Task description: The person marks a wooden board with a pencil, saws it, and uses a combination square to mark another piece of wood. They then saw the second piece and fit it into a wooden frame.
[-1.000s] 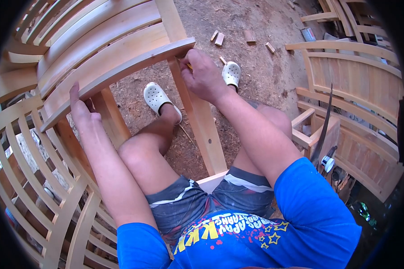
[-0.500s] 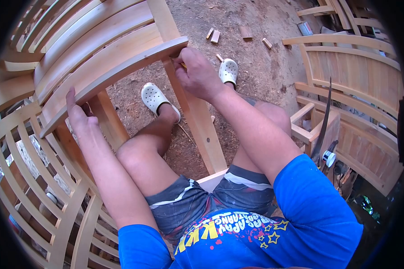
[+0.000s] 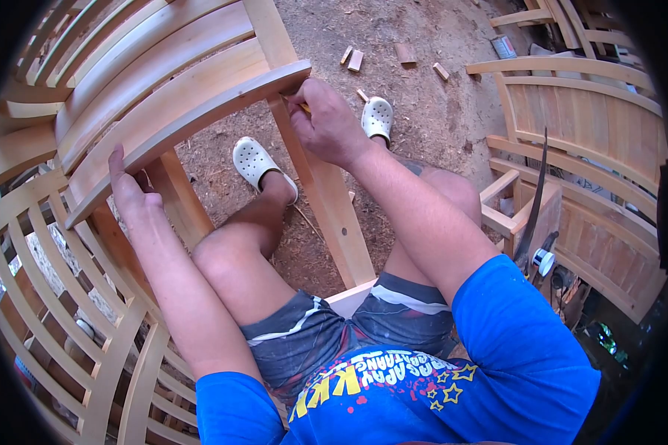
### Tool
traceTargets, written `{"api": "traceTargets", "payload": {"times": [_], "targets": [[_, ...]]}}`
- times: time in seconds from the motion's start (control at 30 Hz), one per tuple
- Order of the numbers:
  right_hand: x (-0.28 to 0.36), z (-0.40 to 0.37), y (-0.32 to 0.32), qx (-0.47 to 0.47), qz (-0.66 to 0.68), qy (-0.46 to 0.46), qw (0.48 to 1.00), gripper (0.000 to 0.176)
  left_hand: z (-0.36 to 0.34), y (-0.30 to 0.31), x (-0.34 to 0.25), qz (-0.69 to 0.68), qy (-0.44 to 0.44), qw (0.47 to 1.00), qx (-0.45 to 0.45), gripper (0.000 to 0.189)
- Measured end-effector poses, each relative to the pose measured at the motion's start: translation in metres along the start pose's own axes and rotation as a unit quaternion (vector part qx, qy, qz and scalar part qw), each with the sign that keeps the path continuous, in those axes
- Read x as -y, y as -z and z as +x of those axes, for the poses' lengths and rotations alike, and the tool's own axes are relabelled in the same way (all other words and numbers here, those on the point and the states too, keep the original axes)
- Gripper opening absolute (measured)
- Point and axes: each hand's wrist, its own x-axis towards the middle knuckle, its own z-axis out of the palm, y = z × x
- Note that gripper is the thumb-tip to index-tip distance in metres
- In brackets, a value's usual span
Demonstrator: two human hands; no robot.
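Observation:
A curved wooden board [image 3: 193, 119] lies across the front of a slatted wooden seat [image 3: 156, 55]. Near the board's left end, my left hand [image 3: 135, 194] grips its lower edge, with one finger stretched up over its face. At the other end my right hand [image 3: 325, 122] is closed around a thin yellow pencil [image 3: 304, 108], mostly hidden by the fingers. That hand is beside the top of a straight wooden rail [image 3: 323, 193], which runs back between my legs. The pencil's tip is hidden.
Slatted wooden furniture [image 3: 59, 282] stands close on the left. To the right are a wooden bench [image 3: 579, 111], an upright saw-like dark blade [image 3: 536, 200] and a white-topped container [image 3: 544, 261]. Wood offcuts [image 3: 356, 60] and a paint can [image 3: 504, 47] lie on the dirt floor.

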Motion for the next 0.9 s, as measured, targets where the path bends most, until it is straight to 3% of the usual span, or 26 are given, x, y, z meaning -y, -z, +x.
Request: {"api": "traceTargets", "payload": {"times": [0.9], "targets": [[0.001, 0.003, 0.003, 0.002, -0.025, 0.013, 1.0, 0.013, -0.001, -0.001, -0.001, 0.008, -0.007, 1.0, 0.004, 0.045]]}}
